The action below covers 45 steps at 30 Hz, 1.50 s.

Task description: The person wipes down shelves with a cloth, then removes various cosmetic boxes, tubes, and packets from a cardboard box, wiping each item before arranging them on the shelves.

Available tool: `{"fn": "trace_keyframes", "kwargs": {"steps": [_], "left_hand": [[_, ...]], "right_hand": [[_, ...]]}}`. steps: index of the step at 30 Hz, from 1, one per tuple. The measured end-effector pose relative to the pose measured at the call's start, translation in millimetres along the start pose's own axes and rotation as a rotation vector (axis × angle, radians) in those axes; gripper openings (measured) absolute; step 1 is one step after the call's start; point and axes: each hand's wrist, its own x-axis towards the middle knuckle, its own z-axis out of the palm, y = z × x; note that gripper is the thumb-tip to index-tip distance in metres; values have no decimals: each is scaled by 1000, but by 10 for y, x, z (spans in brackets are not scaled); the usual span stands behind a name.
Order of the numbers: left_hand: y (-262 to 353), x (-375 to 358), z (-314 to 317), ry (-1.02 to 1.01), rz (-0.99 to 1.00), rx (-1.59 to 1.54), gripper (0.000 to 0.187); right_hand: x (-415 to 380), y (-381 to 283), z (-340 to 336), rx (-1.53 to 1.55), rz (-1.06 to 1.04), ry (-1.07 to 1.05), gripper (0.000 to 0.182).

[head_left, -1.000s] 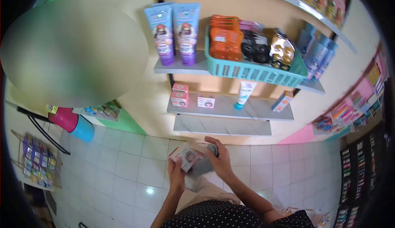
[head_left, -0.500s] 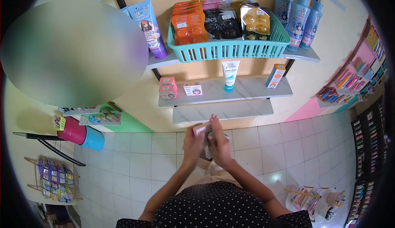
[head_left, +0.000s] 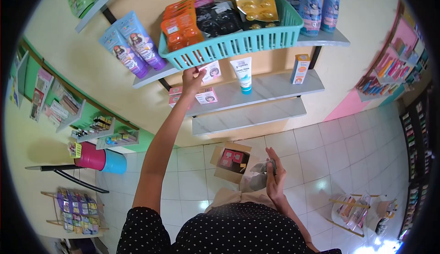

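My left hand (head_left: 191, 81) reaches up to the middle shelf and pinches a small white-and-pink box (head_left: 211, 72) with a picture of a head on it. That box is held above a similar white-and-pink box (head_left: 206, 96) and stacked pink boxes (head_left: 174, 99), partly hidden by my forearm. A crumpled grey cloth-like thing (head_left: 259, 179) is gripped in my right hand (head_left: 276, 176), low in front of my body. Beside it on the floor, an open cardboard box (head_left: 228, 175) contains several pink-red boxes (head_left: 232, 157).
Above my left hand is a teal basket (head_left: 233, 48) of capsule packs. A facial foam tube (head_left: 244, 76) and an orange-white box (head_left: 300, 69) stand on the shelf (head_left: 270, 89). Purple-blue tubes (head_left: 133, 45) lean left; blue bottles (head_left: 311, 9) stand right.
My hands were together over the floor and have separated. The left rose to the shelf with the small box; the right moved right with the grey thing. The cardboard box is now uncovered; the view tilted.
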Motion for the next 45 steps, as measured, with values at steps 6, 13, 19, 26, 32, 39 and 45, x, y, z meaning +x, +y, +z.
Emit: {"fn": "trace_keyframes", "kwargs": {"steps": [6, 13, 19, 26, 32, 39, 45], "left_hand": [[-171, 179, -185, -176, -1, 262, 28], [-373, 176, -365, -427, -127, 347, 30], [-389, 179, -421, -499, -256, 295, 29], [-364, 188, -471, -560, -257, 333, 29], [-324, 171, -462, -564, -311, 328, 33], [-313, 178, -472, -625, -302, 352, 33], [-293, 170, -462, -615, -377, 299, 32]], "right_hand": [[-82, 57, -85, 51, 67, 89, 34], [-82, 82, -172, 17, 104, 116, 33], [-100, 114, -206, 94, 184, 55, 35], [-116, 185, -223, 65, 135, 57, 35], [-126, 203, -252, 29, 137, 54, 35], [-120, 193, -262, 36, 131, 66, 34], [-103, 172, -263, 25, 126, 82, 32]]}}
